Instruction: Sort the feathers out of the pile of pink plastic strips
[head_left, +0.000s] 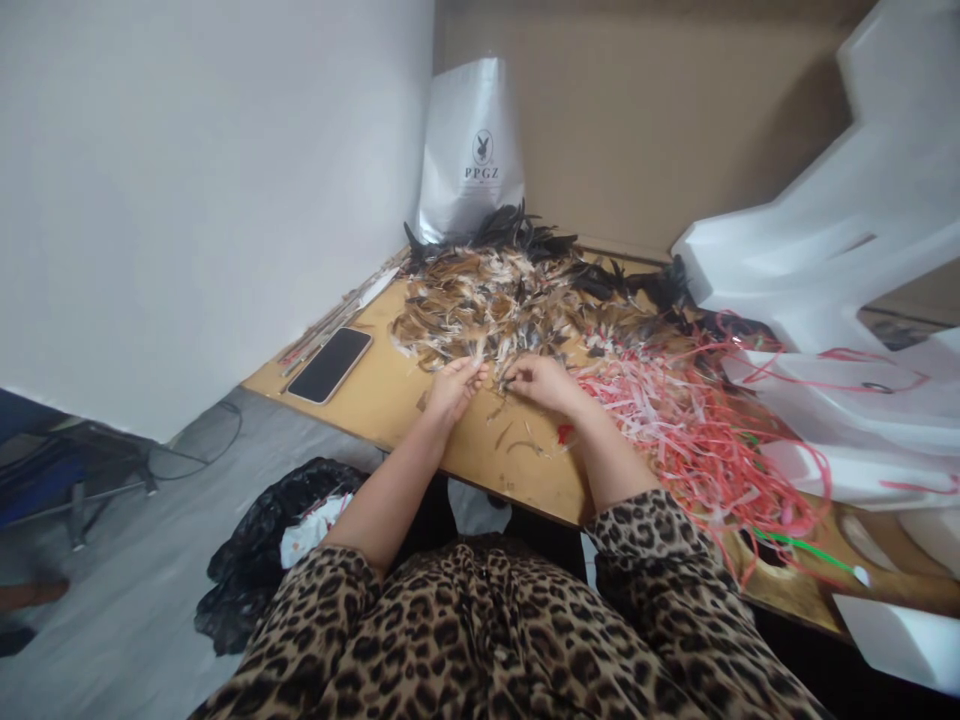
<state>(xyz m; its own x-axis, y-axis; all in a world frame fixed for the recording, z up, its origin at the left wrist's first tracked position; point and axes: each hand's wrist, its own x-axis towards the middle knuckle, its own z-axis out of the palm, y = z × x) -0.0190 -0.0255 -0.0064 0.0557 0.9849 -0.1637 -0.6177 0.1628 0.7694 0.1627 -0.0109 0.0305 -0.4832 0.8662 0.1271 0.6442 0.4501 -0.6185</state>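
A wide pile of brown, cream and black feathers (480, 290) lies on the yellowish wooden table (457, 445). At its near edge my left hand (457, 388) is closed in a pinch, with a pale feather tip showing at the fingers. Just to its right, my right hand (546, 382) has its fingers curled together, and a small dark bit shows by the fingertips, too blurred to name. The two hands are close but apart. Loose feather scraps (517, 435) lie on the wood below them.
Right of the feathers is a tangle of red and pink ribbons (697, 440), beside white moulded foam pieces (817, 240). A phone (330, 365) lies on the left. A silver bag (472, 150) stands at the back, and a black plastic bag (262, 540) is on the floor.
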